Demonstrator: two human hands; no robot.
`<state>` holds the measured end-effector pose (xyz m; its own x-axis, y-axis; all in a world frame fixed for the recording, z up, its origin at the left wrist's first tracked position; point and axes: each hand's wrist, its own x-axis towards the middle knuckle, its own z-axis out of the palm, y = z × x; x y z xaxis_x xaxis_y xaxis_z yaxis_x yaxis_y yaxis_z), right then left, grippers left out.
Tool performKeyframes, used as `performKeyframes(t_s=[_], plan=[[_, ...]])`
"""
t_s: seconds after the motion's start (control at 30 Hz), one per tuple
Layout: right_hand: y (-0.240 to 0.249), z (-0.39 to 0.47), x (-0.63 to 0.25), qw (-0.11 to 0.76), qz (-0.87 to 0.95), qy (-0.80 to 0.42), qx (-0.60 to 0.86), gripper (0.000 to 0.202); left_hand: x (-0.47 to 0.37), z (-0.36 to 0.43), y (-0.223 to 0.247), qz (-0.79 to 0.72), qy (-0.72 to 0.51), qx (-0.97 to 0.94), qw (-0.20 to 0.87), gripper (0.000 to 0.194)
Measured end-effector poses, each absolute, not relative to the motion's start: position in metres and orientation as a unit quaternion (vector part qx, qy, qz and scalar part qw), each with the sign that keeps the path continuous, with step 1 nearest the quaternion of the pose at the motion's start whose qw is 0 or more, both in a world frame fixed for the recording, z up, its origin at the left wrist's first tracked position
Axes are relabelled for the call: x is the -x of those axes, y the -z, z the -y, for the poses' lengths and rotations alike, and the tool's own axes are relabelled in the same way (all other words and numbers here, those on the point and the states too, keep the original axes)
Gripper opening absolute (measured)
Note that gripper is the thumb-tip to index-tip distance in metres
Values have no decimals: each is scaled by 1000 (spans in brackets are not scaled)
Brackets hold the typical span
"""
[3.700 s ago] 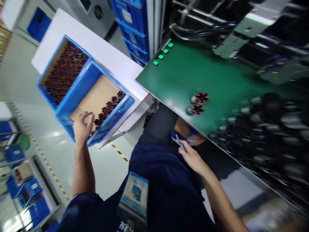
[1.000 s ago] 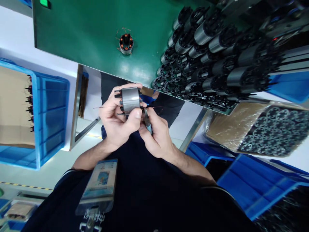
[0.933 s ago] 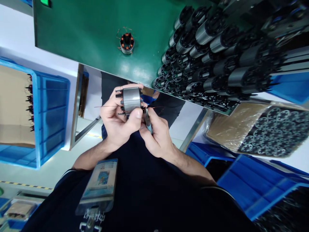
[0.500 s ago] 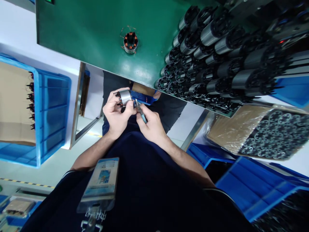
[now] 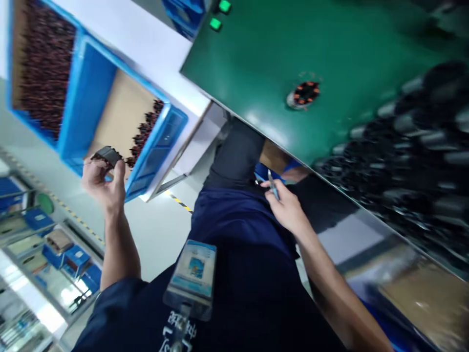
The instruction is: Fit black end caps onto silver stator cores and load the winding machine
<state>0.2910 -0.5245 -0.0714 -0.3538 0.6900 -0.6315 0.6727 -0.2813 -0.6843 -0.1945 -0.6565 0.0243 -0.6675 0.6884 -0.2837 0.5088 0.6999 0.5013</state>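
My left hand [image 5: 106,188] grips a motor stator [image 5: 109,153], a metal ring with dark prongs, between thumb and fingers. It is over the near end of a blue bin [image 5: 154,159], above the tan cardboard [image 5: 119,107] inside, and several dark parts line that bin's right side. In front of my lap, my right hand [image 5: 287,205] is closed around a small pair of cutters [image 5: 272,185], tips pointing up. Another stator with copper windings [image 5: 306,94] stands by itself on the green table [image 5: 256,63].
Rows of metal-sided stators [image 5: 414,132], blurred, crowd the table's right side. Further left, a second blue bin [image 5: 34,129] is full of dark reddish parts. Below the table's edge sits a cardboard box [image 5: 273,155]. A plastic-wrapped carton [image 5: 428,293] is at the lower right.
My left hand has carried the stator from in front of my body leftward to the bin. My right hand keeps the cutters near my lap. The view has swung left.
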Motion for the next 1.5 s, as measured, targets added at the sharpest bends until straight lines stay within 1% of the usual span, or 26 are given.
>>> performKeyframes(t_s=[0.07, 0.13, 0.27, 0.37, 0.47, 0.57, 0.63, 0.67, 0.73, 0.77, 0.8, 0.83, 0.87, 0.93, 1.0, 1.07, 1.17, 1.23, 1.3, 1.4, 1.5], plan=[[74, 524, -287, -12, 613, -564, 554, 43, 229, 673, -37, -928, -100, -305, 191, 39], [74, 525, -281, -28, 626, -562, 541, 44, 253, 685, -39, -947, -59, -271, 163, 37], [70, 529, -271, -41, 644, -555, 526, 48, 274, 699, -21, -963, -17, -227, 143, 31], [67, 530, -270, -45, 648, -550, 525, 51, 277, 706, -8, -958, 4, -226, 174, 30], [66, 529, -275, -40, 638, -545, 543, 52, 276, 713, -14, -951, 12, -236, 200, 36], [67, 527, -280, -28, 626, -544, 558, 49, 275, 713, -33, -950, 5, -256, 178, 34], [65, 527, -281, -22, 623, -548, 558, 47, 273, 699, -41, -948, -24, -285, 138, 40], [64, 528, -280, -18, 622, -551, 555, 46, 270, 685, -39, -940, -64, -317, 111, 45], [60, 529, -278, -11, 624, -557, 548, 43, 253, 640, -24, -883, -202, -419, 64, 60], [58, 530, -277, -8, 625, -560, 544, 42, 236, 610, -11, -828, -287, -479, 52, 71], [56, 531, -276, -7, 626, -563, 539, 42, 213, 575, 3, -759, -366, -535, 56, 84], [55, 532, -274, -5, 628, -567, 533, 42, 184, 539, 18, -697, -415, -579, 86, 95], [53, 534, -274, -2, 629, -571, 528, 42, 149, 502, 31, -650, -430, -612, 131, 100], [49, 537, -274, 10, 629, -578, 520, 42, 76, 435, 53, -589, -408, -662, 220, 92], [43, 541, -278, 30, 624, -585, 517, 41, 14, 381, 72, -547, -355, -708, 270, 86], [37, 546, -284, 54, 612, -592, 521, 38, -21, 343, 89, -541, -288, -735, 291, 76], [30, 556, -297, 107, 582, -600, 539, 37, -30, 314, 106, -545, -223, -751, 299, 61], [27, 564, -303, 158, 554, -598, 557, 41, -25, 315, 105, -528, -242, -752, 312, 59], [23, 569, -305, 217, 521, -588, 579, 45, -25, 336, 89, -496, -306, -741, 333, 59], [10, 569, -302, 298, 474, -566, 606, 49, -42, 392, 38, -450, -407, -709, 359, 54], [-10, 555, -295, 395, 456, -514, 609, 53, -62, 447, -21, -466, -424, -684, 368, 55]])
